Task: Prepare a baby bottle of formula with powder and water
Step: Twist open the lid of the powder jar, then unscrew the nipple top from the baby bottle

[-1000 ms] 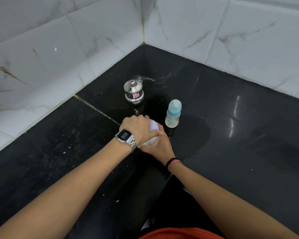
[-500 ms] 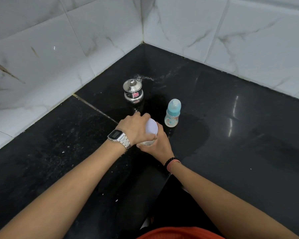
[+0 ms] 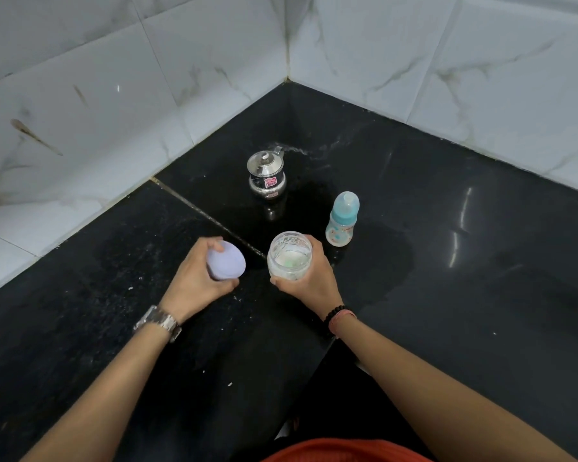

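Observation:
A clear jar (image 3: 290, 257) with white powder and something green at its bottom stands open on the black counter (image 3: 447, 295). My right hand (image 3: 311, 278) grips the jar's side. My left hand (image 3: 197, 278) holds the jar's pale lilac lid (image 3: 227, 264) off to the left, tilted. A baby bottle (image 3: 342, 220) with a blue cap and collar stands upright just behind and right of the jar. A small steel pot (image 3: 267, 175) with a lid and spout sits further back.
White marble-look wall tiles (image 3: 114, 95) meet in a corner behind the counter. A seam (image 3: 194, 208) crosses the counter diagonally. White specks lie scattered on the left slab. Bare counter stretches to the right. An orange garment shows at the bottom edge.
My left hand has taken the lid off the jar and carried it to the left. The jar now shows its open mouth, and my right hand still grips it.

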